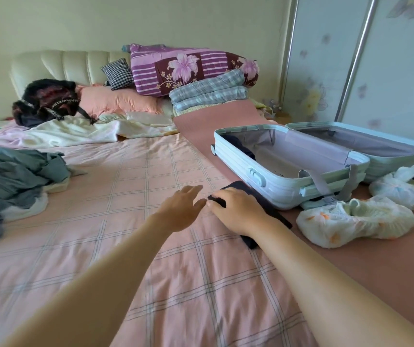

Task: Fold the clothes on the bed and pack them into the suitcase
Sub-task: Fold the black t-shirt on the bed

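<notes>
A folded dark garment (274, 214) lies on the pink checked bed sheet (125, 221), just in front of the open pale blue suitcase (283, 181). My right hand (236, 211) rests on top of it, thumb and fingers curled round its left edge. My left hand (183, 209) hovers just left of it with fingers straight and spread, holding nothing. Another dark garment (241, 146) lies inside the suitcase's near half. A crumpled heap of grey-green clothes (13, 176) sits at the bed's left side.
Two white patterned cloth bundles (356, 221) (406, 186) lie right of the suitcase on a brownish mat (376, 266). A dark backpack (48, 101), a pink pillow (118, 101), a checked cushion and folded quilts (190, 68) are piled at the headboard. A wardrobe door (351, 58) stands on the right.
</notes>
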`<state>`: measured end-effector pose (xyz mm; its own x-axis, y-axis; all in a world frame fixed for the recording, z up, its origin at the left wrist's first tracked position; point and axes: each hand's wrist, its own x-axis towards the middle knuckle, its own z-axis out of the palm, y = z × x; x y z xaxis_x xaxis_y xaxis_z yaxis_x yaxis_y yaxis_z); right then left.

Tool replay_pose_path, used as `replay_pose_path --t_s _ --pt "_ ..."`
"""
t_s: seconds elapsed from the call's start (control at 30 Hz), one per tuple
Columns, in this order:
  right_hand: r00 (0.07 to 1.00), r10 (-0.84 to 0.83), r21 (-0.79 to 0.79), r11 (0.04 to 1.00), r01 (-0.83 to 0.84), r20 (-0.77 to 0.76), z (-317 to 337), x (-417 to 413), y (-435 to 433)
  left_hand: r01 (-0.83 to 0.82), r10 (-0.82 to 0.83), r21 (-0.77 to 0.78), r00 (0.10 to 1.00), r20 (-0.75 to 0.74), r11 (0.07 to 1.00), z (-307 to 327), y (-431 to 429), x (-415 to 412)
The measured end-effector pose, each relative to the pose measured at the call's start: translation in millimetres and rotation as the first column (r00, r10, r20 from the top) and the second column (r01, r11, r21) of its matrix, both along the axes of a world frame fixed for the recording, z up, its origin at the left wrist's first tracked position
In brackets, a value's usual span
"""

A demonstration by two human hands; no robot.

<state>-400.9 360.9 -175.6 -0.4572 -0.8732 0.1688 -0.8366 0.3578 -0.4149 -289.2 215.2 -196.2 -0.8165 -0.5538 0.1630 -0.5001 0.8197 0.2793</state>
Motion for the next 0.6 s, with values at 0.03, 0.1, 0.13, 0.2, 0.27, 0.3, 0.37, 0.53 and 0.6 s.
replay_pose_path --t_s 0.03,0.1,0.13,0.2,0.27,0.3,0.37,0.53,0.6 --pt "0.998 0.034 -0.005 0.999 -0.033 0.062 1.5 13.5 -10.6 -0.026 0.026 -0.028 1.000 -0.011 0.999 4.5 -7.8 18.4" --pt "0.980 0.104 -0.013 0.995 -0.103 0.168 5.5 44.6 -31.5 -0.090 0.090 -0.032 0.996 -0.018 0.995 12.7 -24.9 57.0" --pt "0.971 0.129 -0.021 0.992 -0.128 0.203 6.6 60.5 -43.4 -0.119 0.118 -0.024 0.993 -0.027 0.993 17.1 -33.5 77.5" --pt "0.953 0.165 -0.017 0.986 -0.166 0.253 7.1 92.8 -69.2 -0.169 0.167 -0.019 0.984 -0.065 0.986 26.1 -52.3 119.8" --pt "0.934 0.217 -0.017 0.975 -0.221 0.283 5.5 125.7 -96.7 -0.243 0.239 -0.036 0.967 -0.088 0.969 32.7 -73.1 164.3" --pt "0.926 0.243 -0.006 0.968 -0.253 0.289 4.6 142.8 -110.7 -0.289 0.284 -0.041 0.954 -0.091 0.956 34.7 -84.3 187.4" --pt "0.908 0.302 0.017 0.947 -0.321 0.290 4.0 176.9 -139.0 -0.377 0.372 -0.030 0.922 -0.107 0.926 36.3 -106.8 233.2" --pt "0.873 0.433 0.065 0.887 -0.457 0.227 5.3 256.5 -213.5 -0.582 0.576 -0.131 0.813 -0.083 0.802 31.7 -158.5 337.0" --pt "0.866 0.476 0.061 0.870 -0.489 0.152 5.1 284.5 -244.1 -0.647 0.635 -0.170 0.763 -0.122 0.744 28.9 -177.6 371.9"
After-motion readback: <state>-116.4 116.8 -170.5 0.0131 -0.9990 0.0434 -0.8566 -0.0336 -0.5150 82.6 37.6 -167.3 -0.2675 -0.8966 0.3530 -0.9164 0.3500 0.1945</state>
